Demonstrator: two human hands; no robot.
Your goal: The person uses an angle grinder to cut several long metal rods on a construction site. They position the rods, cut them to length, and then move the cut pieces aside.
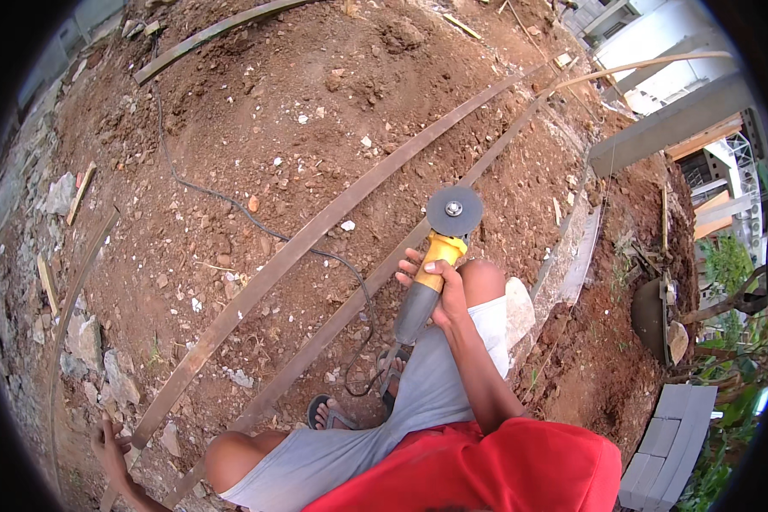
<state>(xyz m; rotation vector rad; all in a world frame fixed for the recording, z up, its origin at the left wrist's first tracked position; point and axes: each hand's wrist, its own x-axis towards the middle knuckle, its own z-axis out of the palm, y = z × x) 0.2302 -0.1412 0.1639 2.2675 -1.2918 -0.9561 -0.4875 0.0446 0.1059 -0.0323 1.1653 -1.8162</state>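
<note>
My right hand (444, 286) is closed round the yellow and black body of an angle grinder (416, 299), held above my right knee. Its round grey disc (442, 224) points away from me, with the face and centre nut turned up. At the lower left, my left hand (111, 448) has its fingers apart, beside the near end of a long flat brown strip (269, 277); whether they touch it I cannot tell. A second brown strip (333, 326) runs alongside, passing under the grinder. The grinder's black cord (371, 307) loops down near my feet.
Red-brown soil (230, 128) with loose stones surrounds me. Another strip (213, 32) lies at the far left, and a thin curved one (77, 299) at the left. A pale rock (519, 311) sits by my right knee. Grey blocks (670, 444) are stacked at the lower right, beside plants.
</note>
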